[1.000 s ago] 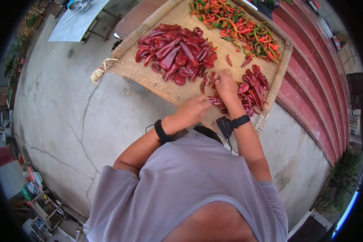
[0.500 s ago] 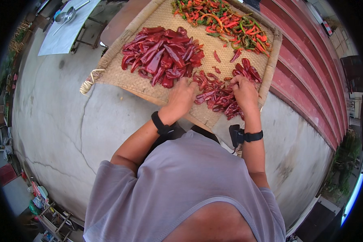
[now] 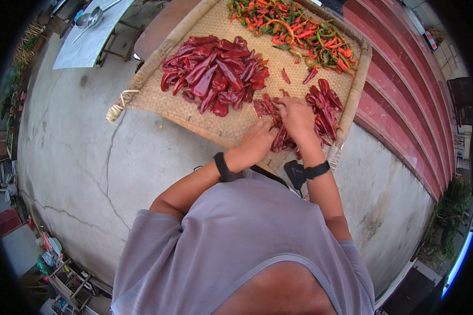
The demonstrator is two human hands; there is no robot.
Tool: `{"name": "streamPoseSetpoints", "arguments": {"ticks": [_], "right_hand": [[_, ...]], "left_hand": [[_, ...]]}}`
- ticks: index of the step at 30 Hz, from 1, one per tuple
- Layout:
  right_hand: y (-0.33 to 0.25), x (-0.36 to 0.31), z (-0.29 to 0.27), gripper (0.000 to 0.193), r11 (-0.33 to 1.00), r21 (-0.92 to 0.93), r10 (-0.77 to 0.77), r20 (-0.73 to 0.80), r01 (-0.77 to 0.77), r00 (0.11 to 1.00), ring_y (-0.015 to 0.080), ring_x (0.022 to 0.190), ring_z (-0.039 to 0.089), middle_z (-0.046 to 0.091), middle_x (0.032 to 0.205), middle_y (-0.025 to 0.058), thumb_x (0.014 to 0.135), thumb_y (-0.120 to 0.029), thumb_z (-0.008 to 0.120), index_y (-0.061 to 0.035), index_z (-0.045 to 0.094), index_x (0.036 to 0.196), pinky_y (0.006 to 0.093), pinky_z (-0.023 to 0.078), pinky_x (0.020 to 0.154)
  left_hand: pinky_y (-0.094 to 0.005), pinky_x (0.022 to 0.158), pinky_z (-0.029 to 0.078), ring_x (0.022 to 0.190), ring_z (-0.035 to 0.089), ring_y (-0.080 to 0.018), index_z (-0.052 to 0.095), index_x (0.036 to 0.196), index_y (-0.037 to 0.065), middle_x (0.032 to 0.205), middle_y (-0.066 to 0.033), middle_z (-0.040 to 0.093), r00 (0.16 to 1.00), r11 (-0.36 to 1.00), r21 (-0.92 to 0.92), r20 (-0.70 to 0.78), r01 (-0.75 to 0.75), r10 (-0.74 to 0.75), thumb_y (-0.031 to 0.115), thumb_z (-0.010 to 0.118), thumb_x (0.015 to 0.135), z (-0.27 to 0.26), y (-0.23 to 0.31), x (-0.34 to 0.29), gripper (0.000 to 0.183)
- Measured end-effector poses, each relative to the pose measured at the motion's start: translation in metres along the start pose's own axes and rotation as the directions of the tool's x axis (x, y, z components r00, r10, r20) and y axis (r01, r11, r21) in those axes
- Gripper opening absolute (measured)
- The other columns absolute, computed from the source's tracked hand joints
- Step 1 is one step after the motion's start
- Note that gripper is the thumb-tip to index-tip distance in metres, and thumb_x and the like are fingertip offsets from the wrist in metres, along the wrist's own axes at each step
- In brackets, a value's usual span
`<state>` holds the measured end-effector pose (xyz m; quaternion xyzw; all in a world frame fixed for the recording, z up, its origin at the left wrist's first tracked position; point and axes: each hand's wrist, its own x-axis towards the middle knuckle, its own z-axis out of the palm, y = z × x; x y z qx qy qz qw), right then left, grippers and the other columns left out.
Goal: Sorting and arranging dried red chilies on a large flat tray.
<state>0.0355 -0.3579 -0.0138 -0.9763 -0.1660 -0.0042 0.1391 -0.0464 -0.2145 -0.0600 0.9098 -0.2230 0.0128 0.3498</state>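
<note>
Both hands press half-curled into the dried red chillies (image 3: pixel 320 113) at the woven tray's (image 3: pixel 223 123) five o'clock; left hand (image 3: pixel 257 143), right hand (image 3: pixel 295 116). Since a moment ago they've drawn closer together, now almost touching.

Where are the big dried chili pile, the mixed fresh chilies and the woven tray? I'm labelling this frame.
big dried chili pile (image 3: pixel 215 73), head view, centre of the heap
mixed fresh chilies (image 3: pixel 294 31), head view, middle of the spread
woven tray (image 3: pixel 194 113), head view, bare weave
</note>
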Motion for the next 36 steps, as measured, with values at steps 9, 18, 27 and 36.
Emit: {"name": "streamPoseSetpoints", "arguments": {"ticks": [9,18,27,36], "right_hand": [[-0.012,0.017,0.030,0.026,1.000,0.013,-0.005,0.020,0.005,1.000,0.0331,0.098,0.062,0.068,0.097,0.0130,0.076,-0.020,0.071,-0.0114,0.066,0.101,0.0445,0.050,0.083],[0.017,-0.008,-0.036,0.024,0.989,-0.025,0.141,-0.101,-0.144,0.985,0.0304,0.097,0.060,0.067,0.096,0.0098,0.076,-0.011,0.068,-0.0156,0.069,0.099,0.0426,0.048,0.084],[0.023,-0.017,-0.045,0.047,0.978,0.201,0.094,-0.183,-0.057,0.979,0.0323,0.109,0.058,0.058,0.123,0.0126,0.079,-0.005,0.071,-0.0083,0.058,0.123,0.0420,0.046,0.094],[0.009,-0.024,-0.041,0.040,0.732,0.633,0.099,0.268,-0.252,0.958,0.0273,0.112,0.063,0.063,0.121,0.0173,0.086,-0.004,0.066,-0.0046,0.061,0.125,0.0381,0.048,0.099]], "left_hand": [[-0.0486,0.084,0.052,0.103,0.061,-0.0423,0.062,0.108,-0.002,0.122,-0.0233,0.056,0.947,0.978,0.018,-0.255,0.207,-0.196,0.005,0.057,0.088,-0.049,-0.008,0.012,0.022],[-0.0446,0.077,0.056,0.092,0.065,-0.0364,0.059,0.113,-0.007,0.148,-0.0276,0.038,0.973,0.944,0.237,-0.076,0.229,-0.217,-0.005,0.059,0.078,-0.050,-0.025,0.047,0.036],[-0.0405,0.086,0.054,0.106,0.063,-0.0376,0.055,0.130,-0.002,0.148,-0.0168,0.044,0.974,0.966,0.123,-0.062,0.226,-0.220,-0.001,0.056,0.088,-0.059,-0.005,0.040,0.042],[-0.0381,0.091,0.050,0.110,0.061,-0.0295,0.064,0.114,0.004,0.123,-0.0150,0.059,0.960,0.679,-0.708,-0.004,0.195,-0.280,0.000,0.057,0.093,-0.049,0.009,0.036,0.023]]}}
